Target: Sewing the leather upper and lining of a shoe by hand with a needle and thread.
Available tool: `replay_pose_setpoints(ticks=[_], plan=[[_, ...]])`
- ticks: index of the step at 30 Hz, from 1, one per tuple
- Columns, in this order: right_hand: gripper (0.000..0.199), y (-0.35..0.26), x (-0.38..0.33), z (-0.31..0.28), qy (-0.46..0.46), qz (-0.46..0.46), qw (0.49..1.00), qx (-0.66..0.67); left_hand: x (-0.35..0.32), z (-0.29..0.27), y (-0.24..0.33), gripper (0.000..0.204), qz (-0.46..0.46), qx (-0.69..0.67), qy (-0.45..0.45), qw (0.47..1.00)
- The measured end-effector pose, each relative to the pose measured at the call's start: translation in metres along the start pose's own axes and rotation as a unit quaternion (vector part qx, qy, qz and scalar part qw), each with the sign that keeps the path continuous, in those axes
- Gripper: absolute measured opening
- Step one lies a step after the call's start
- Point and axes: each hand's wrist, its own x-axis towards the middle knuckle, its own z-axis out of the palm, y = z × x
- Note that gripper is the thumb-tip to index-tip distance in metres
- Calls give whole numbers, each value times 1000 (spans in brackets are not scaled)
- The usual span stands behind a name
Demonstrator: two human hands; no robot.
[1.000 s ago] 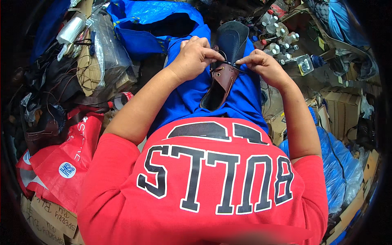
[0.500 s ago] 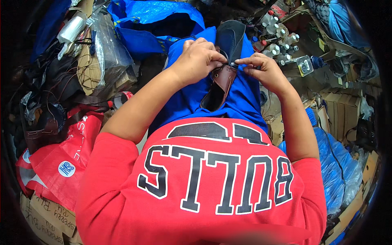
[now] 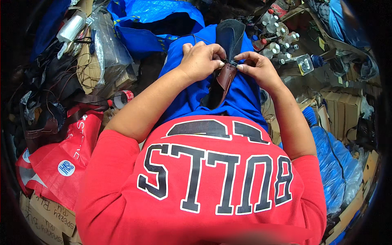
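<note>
A brown leather shoe upper [image 3: 225, 78] with small eyelets lies lengthwise on my lap, between my blue-trousered thighs. Its far part is a dark, tongue-shaped piece [image 3: 230, 36] pointing away from me. From the left, my left hand [image 3: 202, 60] pinches thumb and index finger together at the upper's edge. My right hand [image 3: 258, 70] makes a similar pinch on the opposite side, close to the left fingertips. A thin dark strand [image 3: 230, 62] seems to run between the two pinches, across the brown leather; its ends are hidden by my fingers.
An open blue bag [image 3: 159, 24] lies beyond my left knee. Several capped bottles [image 3: 281, 38] cluster at far right. A red bag [image 3: 67, 163] and another brown shoe piece [image 3: 43, 126] are at my left. Blue plastic wrapping [image 3: 332, 167] and cardboard [image 3: 341, 108] lie on my right.
Both hands have turned slightly inward, and the left fingers have curled more tightly. The shoe upper has tilted a little, its opening now narrower in view. Both pinches stay at the same spot.
</note>
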Motion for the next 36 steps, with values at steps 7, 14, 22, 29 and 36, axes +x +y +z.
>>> replay_pose_setpoints(ticks=[7, 14, 22, 29, 36], plan=[[25, -8, 0, -4, -22, -5, 1000, -16, 5, 5, -1, 14, 30, 17, 46, 998], [32, -11, -1, -15, -87, 45, 995, -2, 4, 5, -7, 19, -34, -74, 86, 993], [31, -7, -2, -11, -66, 25, 997, -23, -11, -13, -8, 23, -24, -253, -35, 967], [28, -6, 0, -5, -46, 8, 998, 45, -7, -17, -7, 33, -23, -187, -67, 980], [28, -3, 1, -7, -30, 7, 1000, -3, -5, -11, -10, 33, -26, -212, -39, 976]])
